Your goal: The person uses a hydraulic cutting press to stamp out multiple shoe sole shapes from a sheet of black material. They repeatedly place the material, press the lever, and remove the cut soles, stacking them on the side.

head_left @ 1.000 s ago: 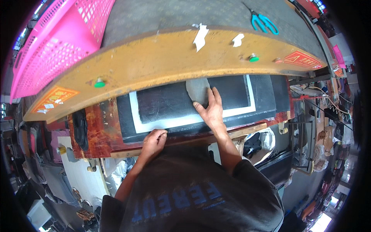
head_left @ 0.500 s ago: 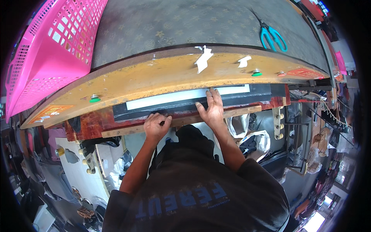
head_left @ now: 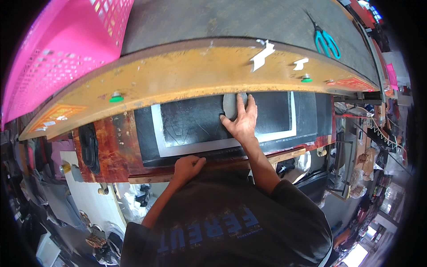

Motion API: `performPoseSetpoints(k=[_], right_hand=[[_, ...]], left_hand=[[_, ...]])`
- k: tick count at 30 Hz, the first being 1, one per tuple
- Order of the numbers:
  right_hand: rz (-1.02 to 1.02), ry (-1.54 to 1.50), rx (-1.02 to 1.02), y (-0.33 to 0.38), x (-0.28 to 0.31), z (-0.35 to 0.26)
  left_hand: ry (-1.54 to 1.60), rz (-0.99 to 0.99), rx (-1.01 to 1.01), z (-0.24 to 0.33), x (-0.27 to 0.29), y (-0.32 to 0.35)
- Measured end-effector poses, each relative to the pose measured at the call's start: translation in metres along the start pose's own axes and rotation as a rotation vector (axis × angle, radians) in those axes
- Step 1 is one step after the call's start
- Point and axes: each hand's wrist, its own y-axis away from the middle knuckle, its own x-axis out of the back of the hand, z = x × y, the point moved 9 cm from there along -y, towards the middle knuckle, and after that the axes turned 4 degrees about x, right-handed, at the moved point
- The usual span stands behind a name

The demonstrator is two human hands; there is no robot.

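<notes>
Over the black sheet (head_left: 191, 118) with its white border (head_left: 195, 149), my right hand (head_left: 242, 122) is closed on a grey oval piece (head_left: 229, 104). The thumb is at the piece's left edge and the fingers lie over its top and right side. Faint curved and pointed outlines show on the sheet to the left. My left hand (head_left: 189, 168) is curled at the wooden front strip (head_left: 280, 158); what its fingers hold, if anything, is hidden. The sheet's far side passes beneath a yellow beam (head_left: 178, 75).
A pink basket (head_left: 66, 53) stands far left on the grey top (head_left: 213, 22). Teal-handled scissors (head_left: 327, 42) lie far right. Green buttons sit on the beam. Several dark pieces (head_left: 89, 149) are stacked on the reddish board (head_left: 111, 151) at the left.
The reddish board and black sheet now show farther out from under the beam. My right hand has gone from the sheet's far edge onto the grey oval piece; my left hand shifted slightly right and nearer.
</notes>
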Motion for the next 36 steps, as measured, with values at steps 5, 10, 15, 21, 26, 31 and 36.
performPoseSetpoints(k=[5, 10, 15, 21, 26, 31, 36], right_hand=[[0.003, -0.029, -0.017, 0.035, 0.009, -0.004], [0.028, -0.048, 0.008, 0.06, 0.018, -0.01], [0.028, -0.047, -0.009, 0.065, 0.017, -0.014], [0.011, -0.081, 0.009, 0.047, 0.012, -0.011], [0.153, -0.446, -0.073, 0.017, 0.039, 0.044], [0.362, -0.866, -0.357, 0.004, 0.076, 0.118], [0.617, -0.705, -0.166, -0.039, 0.139, 0.109]], left_hand=[[0.116, -0.058, 0.034, -0.023, -0.023, 0.03], [0.153, -0.112, 0.026, -0.028, -0.034, 0.044], [0.158, -0.167, 0.065, -0.031, -0.037, 0.043], [0.148, -0.168, 0.106, -0.036, -0.034, 0.024], [0.218, -0.124, 0.0, -0.015, -0.004, -0.019], [-0.168, 0.147, -0.264, 0.032, 0.031, -0.049], [-0.095, 0.542, -0.57, 0.082, 0.059, -0.061]])
